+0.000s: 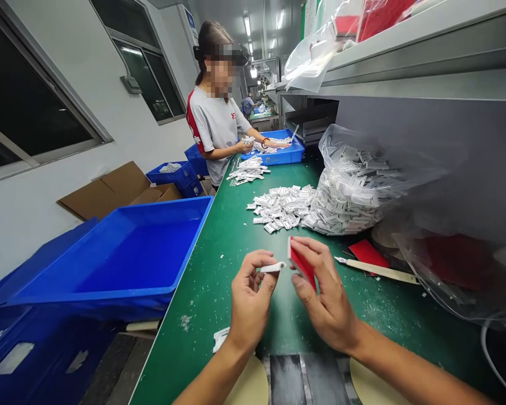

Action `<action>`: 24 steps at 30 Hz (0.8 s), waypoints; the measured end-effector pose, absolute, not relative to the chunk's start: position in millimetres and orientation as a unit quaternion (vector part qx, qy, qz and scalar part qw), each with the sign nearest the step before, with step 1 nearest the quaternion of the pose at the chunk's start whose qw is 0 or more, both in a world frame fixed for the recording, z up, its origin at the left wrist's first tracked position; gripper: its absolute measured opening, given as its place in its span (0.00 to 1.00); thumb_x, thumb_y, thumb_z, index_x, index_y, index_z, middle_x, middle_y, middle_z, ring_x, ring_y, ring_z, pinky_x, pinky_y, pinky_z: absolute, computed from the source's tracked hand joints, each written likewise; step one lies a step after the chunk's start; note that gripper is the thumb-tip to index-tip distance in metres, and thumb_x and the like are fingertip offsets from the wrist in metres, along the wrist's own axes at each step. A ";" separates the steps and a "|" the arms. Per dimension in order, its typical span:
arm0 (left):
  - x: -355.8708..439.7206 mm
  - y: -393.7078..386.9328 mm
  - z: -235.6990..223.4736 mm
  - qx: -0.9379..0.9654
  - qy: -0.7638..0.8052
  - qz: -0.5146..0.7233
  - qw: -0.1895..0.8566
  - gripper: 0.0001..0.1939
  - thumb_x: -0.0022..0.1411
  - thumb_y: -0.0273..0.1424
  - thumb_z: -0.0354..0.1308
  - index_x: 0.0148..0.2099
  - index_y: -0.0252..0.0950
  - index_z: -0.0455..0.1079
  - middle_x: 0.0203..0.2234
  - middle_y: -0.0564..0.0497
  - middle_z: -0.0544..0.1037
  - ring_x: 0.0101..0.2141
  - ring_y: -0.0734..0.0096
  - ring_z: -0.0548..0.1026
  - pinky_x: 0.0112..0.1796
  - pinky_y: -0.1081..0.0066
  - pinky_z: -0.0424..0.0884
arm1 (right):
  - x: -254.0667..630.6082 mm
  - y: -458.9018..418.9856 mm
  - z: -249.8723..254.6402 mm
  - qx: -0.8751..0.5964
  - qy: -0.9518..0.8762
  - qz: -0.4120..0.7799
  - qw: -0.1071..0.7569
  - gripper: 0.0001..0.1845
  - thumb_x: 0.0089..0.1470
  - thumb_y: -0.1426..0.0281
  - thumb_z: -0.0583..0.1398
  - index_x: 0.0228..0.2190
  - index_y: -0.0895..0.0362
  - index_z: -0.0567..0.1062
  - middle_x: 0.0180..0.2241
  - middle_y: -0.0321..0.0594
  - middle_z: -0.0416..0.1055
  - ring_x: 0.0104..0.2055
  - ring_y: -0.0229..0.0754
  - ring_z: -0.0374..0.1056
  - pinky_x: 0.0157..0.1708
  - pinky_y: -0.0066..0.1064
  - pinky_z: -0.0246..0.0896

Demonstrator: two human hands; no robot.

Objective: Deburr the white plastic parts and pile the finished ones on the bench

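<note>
White part (273, 268): smooth matt plastic. Red piece (302, 263): smooth, slight sheen, mat'l unclear. Near mat (213, 292): green, matt, rubbery look, flecked w/ white bits. Left crate (109, 264): glossy blue plastic. Right bag (341, 138): clear shiny poly film. Knife (377, 270): metal blade, smooth pale wood handle. Far-left box (118, 191): matt brown cardboard. Top-right shelf (425, 50): grey metal, dull sheen.

The left hand (249, 298) pinches a white plastic piece (273, 268), the right hand (325, 292) a red strip (302, 263).
</note>
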State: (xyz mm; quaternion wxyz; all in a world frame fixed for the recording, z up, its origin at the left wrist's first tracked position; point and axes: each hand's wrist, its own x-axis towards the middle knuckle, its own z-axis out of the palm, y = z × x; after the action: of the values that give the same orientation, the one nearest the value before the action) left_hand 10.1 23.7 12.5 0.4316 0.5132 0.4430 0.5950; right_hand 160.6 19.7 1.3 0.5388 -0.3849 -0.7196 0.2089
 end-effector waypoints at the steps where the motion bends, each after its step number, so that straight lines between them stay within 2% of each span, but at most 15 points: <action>1: 10.4 23.1 12.5 0.517 0.446 0.596 0.422 0.05 0.62 0.33 0.63 0.40 0.38 0.73 0.40 0.49 0.77 0.42 0.67 0.75 0.43 0.72 0.72 | 159.9 18.5 1.7 -0.378 -0.731 0.202 0.531 0.26 0.65 0.69 0.53 0.63 0.46 0.60 0.61 0.45 0.55 0.63 0.47 0.58 0.62 0.45 0.58; 4: 11.8 21.0 10.2 0.527 0.455 0.587 0.414 0.05 0.64 0.31 0.60 0.42 0.39 0.73 0.37 0.50 0.78 0.38 0.69 0.76 0.42 0.72 0.72 | 158.4 16.7 2.8 -0.348 -0.757 0.233 0.502 0.26 0.66 0.68 0.54 0.64 0.47 0.59 0.60 0.45 0.58 0.62 0.45 0.60 0.61 0.41 0.60; 8: 11.3 20.0 4.2 0.570 0.466 0.585 0.341 0.05 0.66 0.30 0.58 0.43 0.39 0.74 0.41 0.48 0.78 0.43 0.66 0.76 0.45 0.70 0.71 | 159.3 16.5 5.5 -0.322 -0.764 0.266 0.491 0.24 0.67 0.67 0.51 0.63 0.48 0.61 0.59 0.45 0.60 0.62 0.45 0.60 0.62 0.41 0.60; 11: 8.1 18.7 0.1 0.593 0.474 0.589 0.278 0.05 0.64 0.30 0.60 0.43 0.39 0.75 0.39 0.49 0.79 0.41 0.66 0.76 0.43 0.69 0.71 | 160.5 15.5 5.7 -0.376 -0.734 0.225 0.519 0.24 0.68 0.65 0.50 0.63 0.49 0.61 0.61 0.46 0.57 0.62 0.46 0.59 0.62 0.43 0.60; 13: 6.1 16.5 -1.5 0.589 0.474 0.594 0.274 0.05 0.63 0.29 0.62 0.42 0.40 0.76 0.37 0.50 0.80 0.38 0.67 0.76 0.42 0.70 0.71 | 160.6 15.8 3.2 -0.375 -0.748 0.170 0.521 0.26 0.68 0.65 0.49 0.65 0.49 0.57 0.63 0.47 0.54 0.63 0.47 0.58 0.62 0.43 0.59; 15: 5.5 14.7 -2.0 0.579 0.460 0.607 0.291 0.04 0.62 0.29 0.64 0.40 0.40 0.77 0.36 0.50 0.80 0.38 0.68 0.77 0.44 0.70 0.71 | 160.3 19.0 -1.0 -0.347 -0.788 0.108 0.496 0.28 0.67 0.67 0.49 0.67 0.48 0.55 0.64 0.46 0.52 0.64 0.48 0.57 0.62 0.44 0.59; 18: 7.4 16.4 0.3 0.546 0.441 0.623 0.345 0.04 0.62 0.31 0.64 0.40 0.38 0.77 0.37 0.49 0.80 0.39 0.68 0.78 0.44 0.69 0.73 | 160.6 28.9 -6.9 -0.415 -0.771 0.088 0.474 0.26 0.67 0.69 0.50 0.64 0.47 0.60 0.63 0.45 0.57 0.62 0.48 0.59 0.62 0.47 0.59; 20: 9.2 20.6 3.4 0.525 0.434 0.618 0.394 0.06 0.63 0.33 0.63 0.41 0.36 0.74 0.38 0.48 0.80 0.38 0.66 0.80 0.43 0.66 0.76 | 161.6 34.2 -7.8 -0.480 -0.725 0.106 0.483 0.23 0.68 0.67 0.50 0.63 0.49 0.63 0.61 0.45 0.58 0.62 0.47 0.59 0.62 0.47 0.59; 24: 10.8 27.3 9.1 0.497 0.412 0.601 0.471 0.09 0.65 0.34 0.61 0.44 0.36 0.70 0.38 0.49 0.77 0.41 0.60 0.82 0.43 0.60 0.78 | 162.1 31.0 -3.7 -0.452 -0.718 0.105 0.519 0.25 0.68 0.67 0.50 0.64 0.49 0.60 0.63 0.45 0.54 0.64 0.46 0.56 0.63 0.44 0.58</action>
State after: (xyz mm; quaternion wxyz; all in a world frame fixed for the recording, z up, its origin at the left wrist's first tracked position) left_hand 10.8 27.3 9.1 0.4714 0.4973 0.4120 0.6006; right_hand 162.1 31.0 -3.7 0.5187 -0.4518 -0.7182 0.1046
